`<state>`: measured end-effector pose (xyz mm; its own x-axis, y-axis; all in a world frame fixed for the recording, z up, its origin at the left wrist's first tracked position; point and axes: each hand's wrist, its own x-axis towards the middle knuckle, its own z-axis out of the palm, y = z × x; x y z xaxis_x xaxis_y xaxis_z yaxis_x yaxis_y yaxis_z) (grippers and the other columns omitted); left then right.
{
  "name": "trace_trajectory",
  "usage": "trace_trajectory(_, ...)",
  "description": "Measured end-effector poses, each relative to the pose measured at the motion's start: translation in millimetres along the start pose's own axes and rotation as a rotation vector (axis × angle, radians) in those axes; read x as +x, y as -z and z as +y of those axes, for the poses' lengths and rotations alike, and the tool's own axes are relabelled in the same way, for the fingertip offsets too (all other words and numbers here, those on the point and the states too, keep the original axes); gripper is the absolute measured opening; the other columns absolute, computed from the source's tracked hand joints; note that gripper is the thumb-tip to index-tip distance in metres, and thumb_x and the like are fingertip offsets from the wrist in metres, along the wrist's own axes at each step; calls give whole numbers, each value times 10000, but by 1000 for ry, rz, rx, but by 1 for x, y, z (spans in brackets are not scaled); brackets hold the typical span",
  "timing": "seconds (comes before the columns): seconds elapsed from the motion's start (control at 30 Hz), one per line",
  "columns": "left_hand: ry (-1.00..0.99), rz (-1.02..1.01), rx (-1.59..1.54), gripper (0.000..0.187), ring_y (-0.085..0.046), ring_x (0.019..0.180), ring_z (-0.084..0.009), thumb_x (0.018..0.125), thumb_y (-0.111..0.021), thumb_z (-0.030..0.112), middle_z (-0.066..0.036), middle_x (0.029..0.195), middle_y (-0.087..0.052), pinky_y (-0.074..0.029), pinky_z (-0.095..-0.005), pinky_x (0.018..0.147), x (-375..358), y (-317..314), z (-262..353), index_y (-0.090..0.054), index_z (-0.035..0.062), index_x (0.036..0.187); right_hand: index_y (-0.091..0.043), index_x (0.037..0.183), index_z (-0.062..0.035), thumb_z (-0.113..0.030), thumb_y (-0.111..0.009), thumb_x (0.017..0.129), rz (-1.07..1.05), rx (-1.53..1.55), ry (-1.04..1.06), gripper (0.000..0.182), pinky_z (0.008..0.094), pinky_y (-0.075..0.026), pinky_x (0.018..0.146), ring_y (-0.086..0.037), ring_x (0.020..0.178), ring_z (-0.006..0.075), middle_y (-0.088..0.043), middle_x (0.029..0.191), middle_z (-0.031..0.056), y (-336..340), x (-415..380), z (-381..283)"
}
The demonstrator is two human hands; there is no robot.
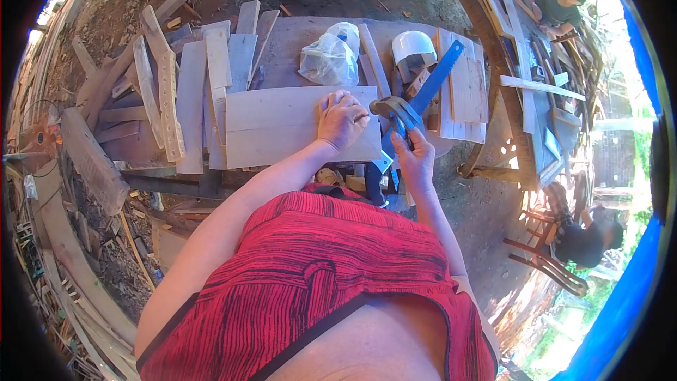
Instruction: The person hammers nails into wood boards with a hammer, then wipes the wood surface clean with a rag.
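- The workbench [303,35] fills the middle of your view, a wide wooden top standing on bare earth, crowded with timber.
- A spread of loose planks [190,92] lies across its left half, some flat and side by side, some crossing at angles.
- The pale board [275,127] lies flat at the bench's near edge, right in front of you, its long side running left to right; this is the piece under your hands.
- Your left hand [342,118] rests palm-down on the right end of that board, fingers curled together and pressing on the wood.
- Your right hand [416,159] sits just beside the board's right end, fingers wrapped around the grip of the blue saw [430,88].
- The saw's blade runs up and away to the right from your grip, over a stack of short boards [462,92] on the bench's right side.
- A clear plastic bag [328,60] sits behind the pale board, crumpled, with a bottle touching it.
- A white helmet [412,48] lies just right of the bag, near the blade.
- Two other people are well apart from you: one [560,0] bent over timber at the upper right, one [582,240] seated low at the right beside chair frames.
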<state>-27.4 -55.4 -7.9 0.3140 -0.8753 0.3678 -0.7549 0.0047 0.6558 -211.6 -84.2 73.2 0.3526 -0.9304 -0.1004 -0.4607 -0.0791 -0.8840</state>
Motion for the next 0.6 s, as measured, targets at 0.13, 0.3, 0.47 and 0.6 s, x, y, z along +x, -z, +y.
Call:
trace_trajectory(0.13,17,-14,-12,80,-497,1129,-219,692,-750,190,37,935,-629,-313,-421,993,0,0,1,-695,164,743,-652,1156,-69,-239,-700,868,12,-37,-43,338,258,-434,645,-512,686,64,-613,734,2,-3,2,6)
trace_trajectory(0.3,-13,14,6,75,-497,1133,-206,686,-752,195,55,910,-641,-306,-421,996,1,-3,-3,-696,162,725,-655,1143,-73,-240,-707,856,4,-81,-33,337,273,-446,643,-546,671,86,-640,742,31,-5,1,6)
trace_trajectory(0.47,10,-15,-11,63,-501,1130,-199,685,-750,187,61,911,-643,-303,-428,1002,0,-5,-4,-701,168,719,-651,1151,-74,-244,-711,851,34,-173,-9,350,290,-468,673,-625,727,122,-685,806,77,-5,3,11)
trace_trajectory(0.6,-15,31,-21,61,-508,1120,-214,677,-750,173,61,911,-642,-316,-433,993,-2,-4,-2,-697,164,706,-653,1152,-83,-265,-714,843,76,10,96,364,311,-478,695,-658,752,166,-690,831,109,-4,3,9)
